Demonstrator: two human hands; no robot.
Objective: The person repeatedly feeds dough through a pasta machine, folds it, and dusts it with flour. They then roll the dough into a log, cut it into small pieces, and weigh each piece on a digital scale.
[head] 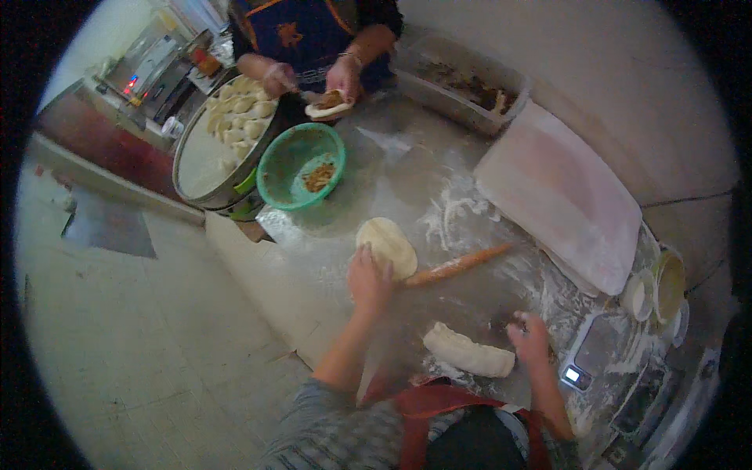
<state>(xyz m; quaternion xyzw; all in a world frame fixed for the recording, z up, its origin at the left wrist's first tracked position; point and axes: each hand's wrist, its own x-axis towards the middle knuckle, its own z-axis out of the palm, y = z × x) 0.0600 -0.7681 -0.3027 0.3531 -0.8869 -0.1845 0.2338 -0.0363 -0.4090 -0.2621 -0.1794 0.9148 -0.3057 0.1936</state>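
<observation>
My left hand (pixel 369 281) holds a flat round of dough (pixel 390 244) by its lower left edge; whether any fingers are under it is hidden. Beside that dough lies a wooden rolling pin (pixel 464 264), its near end close to the round. To the right, my right hand (pixel 531 338) hovers at the table with its fingers loosely bent and apart, and I see nothing in them. A thick log of dough (pixel 469 351) rests just left of it, near my apron.
Across the metal table (pixel 376 188), a co-worker's hands (pixel 343 79) hold a filled wrapper. Nearby are a green bowl (pixel 273 191) with filling and a round tray (pixel 197 170) of dumplings. A plastic tub (pixel 440 103), a whitish sheet (pixel 564 182) and a digital scale (pixel 578 376) stand rightward.
</observation>
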